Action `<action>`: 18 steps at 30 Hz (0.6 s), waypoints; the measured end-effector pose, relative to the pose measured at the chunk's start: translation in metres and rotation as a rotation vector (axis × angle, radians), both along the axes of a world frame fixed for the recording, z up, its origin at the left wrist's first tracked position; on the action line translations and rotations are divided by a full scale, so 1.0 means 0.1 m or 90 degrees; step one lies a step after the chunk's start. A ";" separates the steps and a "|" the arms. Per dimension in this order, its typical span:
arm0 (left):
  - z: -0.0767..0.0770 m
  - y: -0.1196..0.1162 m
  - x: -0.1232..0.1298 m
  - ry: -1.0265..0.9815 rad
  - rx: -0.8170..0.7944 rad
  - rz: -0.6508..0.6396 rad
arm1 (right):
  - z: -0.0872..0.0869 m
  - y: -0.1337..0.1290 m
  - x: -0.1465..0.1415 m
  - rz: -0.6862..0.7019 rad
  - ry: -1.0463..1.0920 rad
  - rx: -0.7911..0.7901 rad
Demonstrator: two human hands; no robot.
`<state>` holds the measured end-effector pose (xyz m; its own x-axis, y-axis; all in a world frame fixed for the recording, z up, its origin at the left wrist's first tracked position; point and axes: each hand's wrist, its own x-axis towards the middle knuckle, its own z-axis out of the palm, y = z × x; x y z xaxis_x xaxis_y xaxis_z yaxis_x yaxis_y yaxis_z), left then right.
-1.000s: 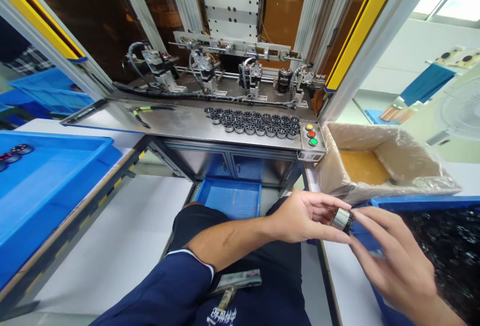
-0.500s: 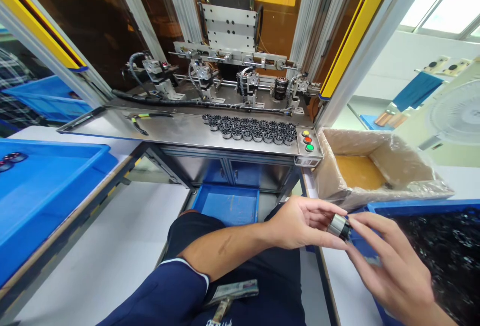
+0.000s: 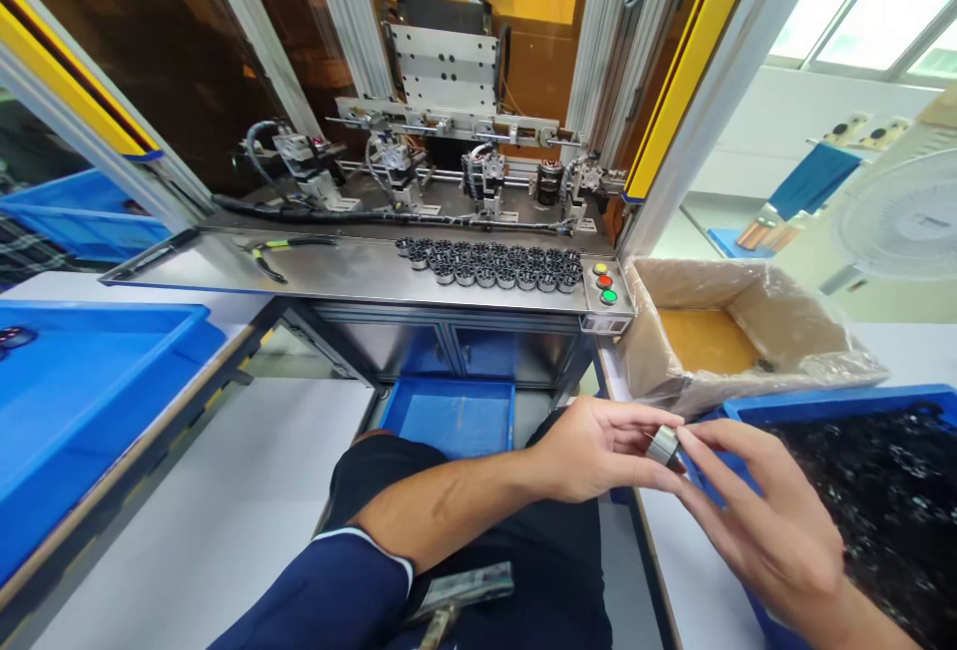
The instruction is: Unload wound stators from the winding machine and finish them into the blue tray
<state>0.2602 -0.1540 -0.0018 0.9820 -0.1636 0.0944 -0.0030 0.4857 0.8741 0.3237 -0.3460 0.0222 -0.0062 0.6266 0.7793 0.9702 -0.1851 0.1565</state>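
Note:
Between my two hands is a small silver metal ring with a dark part at its end [image 3: 662, 445]. My left hand [image 3: 590, 451] grips it from the left, thumb below and fingers above. From the right, the fingertips of my right hand [image 3: 763, 500] pinch its other side. Both hands are above the right-hand table edge, beside a blue bin of black parts [image 3: 882, 490]. On the steel ledge ahead stand several similar silver-and-black rings [image 3: 493, 266] packed in rows.
Green-handled pliers [image 3: 276, 251] lie on the ledge's left. Yellow, red and green buttons [image 3: 605, 282] sit at its right end, near a plastic-lined carton [image 3: 755, 371]. Fixtures [image 3: 485, 171] stand behind. A blue tray [image 3: 112, 381] is at left, another [image 3: 449, 416] low ahead.
The ring has turned between my fingers, so less of its dark end shows. My right hand has shifted slightly left, and the whole view has moved a little.

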 end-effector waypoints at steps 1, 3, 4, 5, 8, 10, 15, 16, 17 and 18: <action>-0.02 0.00 0.00 -0.010 -0.002 -0.005 | 0.00 0.00 0.01 0.008 0.010 0.002; -0.03 -0.01 -0.02 -0.038 0.004 -0.014 | 0.00 0.00 0.03 0.024 0.077 0.001; -0.04 -0.02 -0.04 -0.058 0.016 -0.018 | -0.01 0.01 0.05 0.027 0.127 0.008; -0.03 -0.02 -0.05 -0.081 0.033 -0.021 | -0.01 0.02 0.06 0.022 0.179 0.024; -0.01 -0.01 -0.08 -0.141 0.095 -0.029 | -0.01 0.05 0.14 -0.003 0.257 0.077; 0.01 0.03 -0.07 -0.164 0.164 -0.014 | 0.02 -0.03 0.28 -0.012 0.267 0.047; 0.02 0.22 0.03 -0.146 0.305 0.109 | 0.06 -0.76 0.99 -0.283 0.330 -0.024; 0.02 0.26 0.05 -0.113 0.295 0.118 | 0.01 -0.94 1.14 -0.310 0.340 -0.038; 0.03 0.28 0.07 -0.081 0.277 0.121 | -0.06 -1.09 1.28 -0.327 0.354 -0.061; 0.03 0.30 0.09 -0.056 0.256 0.124 | -0.15 -1.21 1.39 -0.329 0.373 -0.094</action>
<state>0.2694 -0.1238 0.0013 0.9891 -0.0174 0.1459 -0.1438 0.0910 0.9854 0.4626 -0.4672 0.0074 0.6993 0.5352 0.4738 0.6987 -0.6518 -0.2950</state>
